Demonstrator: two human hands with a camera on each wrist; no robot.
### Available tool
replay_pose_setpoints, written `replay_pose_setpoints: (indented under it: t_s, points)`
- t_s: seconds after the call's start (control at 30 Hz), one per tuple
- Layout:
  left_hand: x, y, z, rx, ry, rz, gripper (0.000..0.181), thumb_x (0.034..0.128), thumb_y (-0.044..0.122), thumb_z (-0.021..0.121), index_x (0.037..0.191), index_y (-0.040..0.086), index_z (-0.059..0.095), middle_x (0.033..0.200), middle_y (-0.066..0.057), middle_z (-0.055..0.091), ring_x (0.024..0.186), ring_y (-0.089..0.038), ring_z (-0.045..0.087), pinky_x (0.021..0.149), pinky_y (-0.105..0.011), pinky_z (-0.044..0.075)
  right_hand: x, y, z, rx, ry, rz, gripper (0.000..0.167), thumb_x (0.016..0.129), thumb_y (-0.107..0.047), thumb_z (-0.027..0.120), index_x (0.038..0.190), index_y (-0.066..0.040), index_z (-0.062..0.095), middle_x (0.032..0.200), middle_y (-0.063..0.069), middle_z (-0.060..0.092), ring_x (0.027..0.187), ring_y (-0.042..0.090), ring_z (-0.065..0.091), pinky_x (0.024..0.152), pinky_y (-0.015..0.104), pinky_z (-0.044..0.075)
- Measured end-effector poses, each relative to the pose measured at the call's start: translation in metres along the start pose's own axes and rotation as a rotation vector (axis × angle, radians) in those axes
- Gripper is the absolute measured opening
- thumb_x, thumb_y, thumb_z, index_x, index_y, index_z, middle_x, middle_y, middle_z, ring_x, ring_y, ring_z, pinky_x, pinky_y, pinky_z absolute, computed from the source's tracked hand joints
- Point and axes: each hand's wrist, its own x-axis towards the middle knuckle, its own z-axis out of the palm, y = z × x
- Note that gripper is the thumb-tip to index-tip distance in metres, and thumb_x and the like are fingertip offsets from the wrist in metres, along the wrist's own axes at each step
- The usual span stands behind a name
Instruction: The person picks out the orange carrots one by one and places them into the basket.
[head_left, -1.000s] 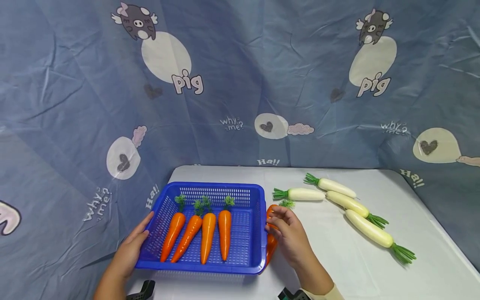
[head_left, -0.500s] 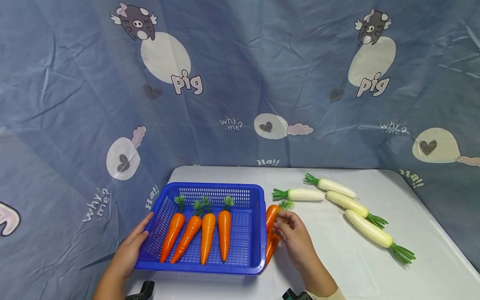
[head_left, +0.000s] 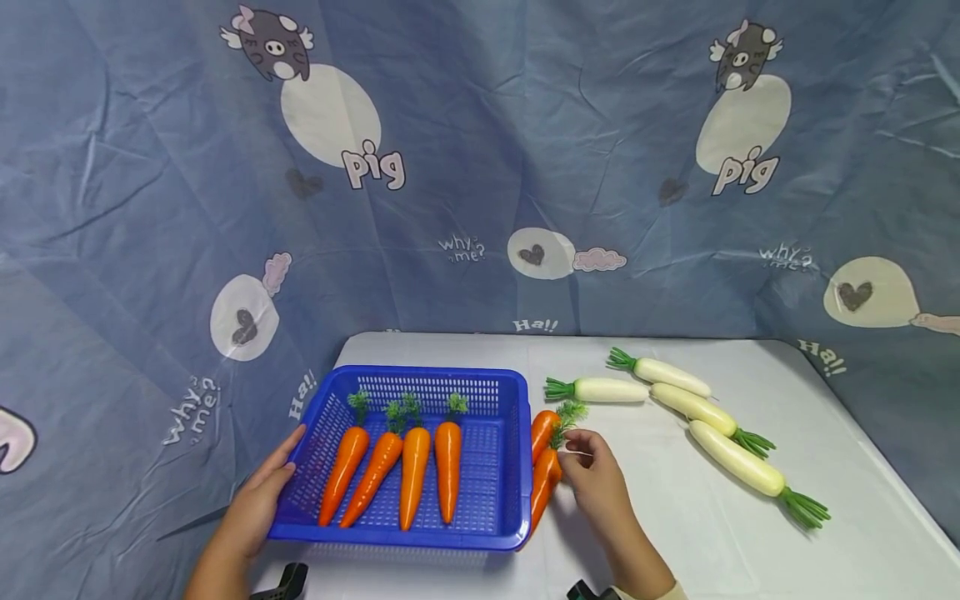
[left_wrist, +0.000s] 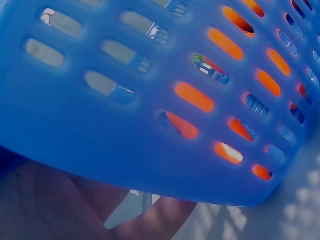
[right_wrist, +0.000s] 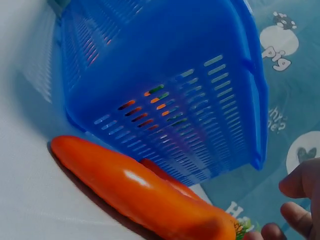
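A blue basket (head_left: 480, 540) holds several orange carrots (head_left: 447, 471) with green tops. My left hand (head_left: 251, 508) grips its left rim; in the left wrist view, fingers (left_wrist: 160, 217) show below the basket wall (left_wrist: 100, 145). Two more carrots lie on the table against the basket's right side, a rear one (head_left: 542, 432) and a front one (head_left: 543, 485). Beside the front carrot's leafy top is my right hand (head_left: 600, 483), fingers bent but apart. In the right wrist view these fingers (right_wrist: 296, 217) are near the green end of a carrot (right_wrist: 135, 185), with no grip visible.
Several white radishes with green tops lie to the right on the white table (head_left: 675, 500), one (head_left: 611, 390) near the carrots' tops, another (head_left: 738, 458) farther right. A blue patterned cloth (head_left: 450, 192) hangs behind and at the sides.
My right hand has moved back from the basket's right rim, rightward and slightly toward me, uncovering more of the two outside carrots. The left hand and basket have stayed put.
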Motion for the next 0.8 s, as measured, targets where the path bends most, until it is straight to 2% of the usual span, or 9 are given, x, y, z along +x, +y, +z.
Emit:
replay_pose_setpoints:
  t_s: [0.17, 0.27, 0.37, 0.5, 0.6, 0.7, 0.73, 0.8]
  points:
    - [0.001, 0.001, 0.000, 0.007, -0.004, -0.012, 0.057, 0.1146, 0.021, 0.023, 0.170, 0.029, 0.012, 0.176, -0.015, 0.000, 0.158, -0.043, 0.010, 0.109, -0.040, 0.032, 0.002, 0.008, 0.000, -0.060, -0.015, 0.002, 0.036, 0.093, -0.010, 0.071, 0.127, -0.003, 0.063, 0.122, 0.017, 0.066, 0.100, 0.022, 0.064, 0.080, 0.029, 0.053]
    - [0.001, 0.001, 0.000, 0.006, -0.005, -0.003, 0.056, 0.1148, 0.022, 0.024, 0.170, 0.029, 0.013, 0.176, -0.015, 0.001, 0.158, -0.042, 0.010, 0.112, -0.044, 0.030, 0.002, 0.012, 0.000, -0.118, -0.025, -0.011, 0.037, 0.091, -0.012, 0.074, 0.126, -0.003, 0.065, 0.122, 0.018, 0.066, 0.104, 0.025, 0.065, 0.086, 0.034, 0.054]
    - [-0.001, -0.001, 0.000, 0.003, -0.003, 0.011, 0.056, 0.1149, 0.023, 0.024, 0.170, 0.028, 0.014, 0.176, -0.015, 0.002, 0.158, -0.042, 0.010, 0.107, -0.033, 0.031, 0.002, 0.015, 0.001, -0.162, -0.039, -0.020, 0.041, 0.089, -0.014, 0.076, 0.127, -0.004, 0.065, 0.125, 0.023, 0.064, 0.108, 0.032, 0.067, 0.090, 0.044, 0.056]
    - [-0.002, -0.003, 0.001, -0.010, -0.003, 0.023, 0.056, 0.1150, 0.023, 0.024, 0.170, 0.027, 0.014, 0.176, -0.017, 0.003, 0.157, -0.042, 0.012, 0.093, -0.014, 0.033, 0.001, 0.017, 0.001, -0.193, -0.056, -0.009, 0.049, 0.087, -0.017, 0.078, 0.132, -0.005, 0.063, 0.131, 0.029, 0.059, 0.114, 0.039, 0.066, 0.095, 0.053, 0.056]
    - [-0.002, -0.004, 0.001, -0.017, -0.005, 0.024, 0.055, 0.1151, 0.023, 0.024, 0.170, 0.027, 0.014, 0.176, -0.017, 0.003, 0.156, -0.042, 0.014, 0.090, -0.011, 0.034, 0.000, 0.017, 0.002, -0.183, -0.059, -0.001, 0.056, 0.086, -0.017, 0.079, 0.137, -0.005, 0.059, 0.134, 0.030, 0.057, 0.117, 0.041, 0.064, 0.098, 0.056, 0.054]
    - [-0.001, -0.003, 0.001, -0.007, -0.007, 0.017, 0.055, 0.1153, 0.024, 0.024, 0.170, 0.028, 0.014, 0.176, -0.016, 0.003, 0.156, -0.041, 0.013, 0.102, -0.021, 0.033, -0.001, 0.017, 0.003, -0.152, -0.058, -0.002, 0.059, 0.087, -0.016, 0.078, 0.141, -0.005, 0.057, 0.137, 0.030, 0.057, 0.121, 0.043, 0.064, 0.100, 0.057, 0.053]
    - [-0.001, -0.002, 0.001, -0.009, -0.008, 0.016, 0.055, 0.1153, 0.024, 0.024, 0.170, 0.028, 0.015, 0.176, -0.016, 0.003, 0.157, -0.041, 0.012, 0.109, -0.028, 0.033, 0.000, 0.017, 0.004, -0.141, -0.060, -0.006, 0.059, 0.087, -0.016, 0.078, 0.142, -0.005, 0.057, 0.138, 0.029, 0.058, 0.122, 0.043, 0.063, 0.100, 0.057, 0.053]
    - [-0.001, -0.001, 0.000, -0.009, -0.004, 0.010, 0.055, 0.1152, 0.023, 0.024, 0.170, 0.028, 0.014, 0.176, -0.015, 0.002, 0.157, -0.041, 0.010, 0.115, -0.043, 0.029, 0.000, 0.018, 0.005, -0.120, -0.067, -0.010, 0.059, 0.088, -0.015, 0.077, 0.142, -0.005, 0.057, 0.140, 0.029, 0.057, 0.124, 0.044, 0.063, 0.100, 0.056, 0.054]
